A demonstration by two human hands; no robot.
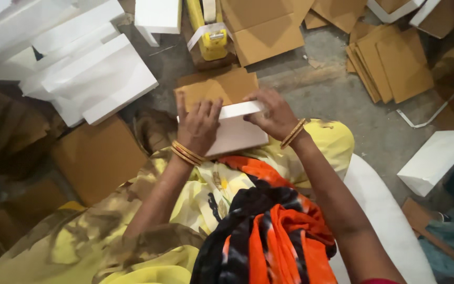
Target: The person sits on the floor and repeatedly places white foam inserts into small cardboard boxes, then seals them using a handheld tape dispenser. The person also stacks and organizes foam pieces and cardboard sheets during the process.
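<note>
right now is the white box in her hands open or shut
Shut: the white box shows no gap, both hands, left and right, pressing its top edge.

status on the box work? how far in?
Done: a stack of white boxes lies at upper left, and one more white box at right. In hand: left hand and right hand press on a white box over the lap. Left: brown cardboard sheets still lie flat on the floor, and a yellow tape dispenser sits ahead.
</note>
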